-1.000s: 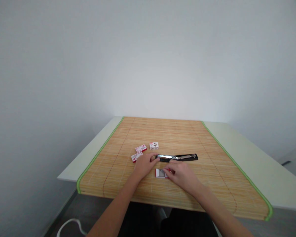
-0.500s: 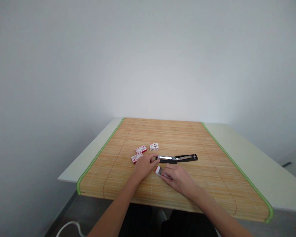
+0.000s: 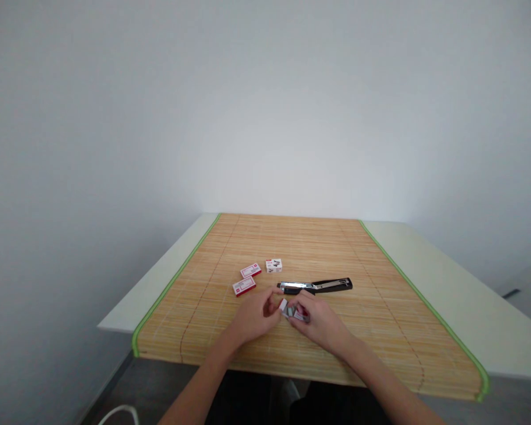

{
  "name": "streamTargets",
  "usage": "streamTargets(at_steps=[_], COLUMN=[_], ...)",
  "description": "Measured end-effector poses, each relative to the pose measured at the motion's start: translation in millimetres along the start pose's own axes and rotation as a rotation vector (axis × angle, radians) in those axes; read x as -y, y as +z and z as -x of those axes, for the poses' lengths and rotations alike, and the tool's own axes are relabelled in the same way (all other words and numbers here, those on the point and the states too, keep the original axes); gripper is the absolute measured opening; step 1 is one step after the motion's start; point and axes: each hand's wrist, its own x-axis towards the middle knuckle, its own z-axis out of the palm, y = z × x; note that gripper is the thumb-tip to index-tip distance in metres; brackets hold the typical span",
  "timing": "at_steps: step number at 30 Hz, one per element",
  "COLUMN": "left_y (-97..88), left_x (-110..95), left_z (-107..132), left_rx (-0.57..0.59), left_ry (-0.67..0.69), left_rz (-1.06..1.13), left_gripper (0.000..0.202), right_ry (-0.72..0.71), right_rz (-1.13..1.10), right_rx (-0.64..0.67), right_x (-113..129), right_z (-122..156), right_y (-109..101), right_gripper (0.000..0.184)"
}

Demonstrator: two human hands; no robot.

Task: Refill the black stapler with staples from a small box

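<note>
My right hand (image 3: 321, 320) is closed around a small open staple box (image 3: 284, 305), whose white end sticks out to the left. Grey staples seem to show in it, partly covered by my fingers. Close to that end is my left hand (image 3: 254, 314), its thumb and forefinger curved and apart; the thumb is at the box, but whether it touches I cannot tell. Just beyond both hands lies a black stapler (image 3: 331, 285), opened out flat with its silver staple channel (image 3: 295, 285) showing.
Two red-and-white boxes, one nearer (image 3: 244, 287) and one farther (image 3: 251, 270), lie left of the stapler. A white box with a printed picture (image 3: 274, 265) stands behind it. Under everything is a bamboo mat (image 3: 292, 236) with green edging on a white table (image 3: 425, 260). A wall rises behind.
My left hand has let go of the stapler's left end and come down toward the staple box. My right hand still holds that box. The view has shifted slightly.
</note>
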Motion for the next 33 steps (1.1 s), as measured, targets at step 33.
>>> streamTargets(at_steps=[33], left_y=[-1.9], left_x=[-5.1], left_z=[6.4], left_rx=[0.071], left_ry=[-0.066], left_rz=[-0.085], left_gripper=[0.035], right_ry=[0.0], right_rz=[-0.031], right_rx=[0.017], right_x=[-2.3], right_z=[7.1], right_y=[-19.1], right_gripper=[0.021])
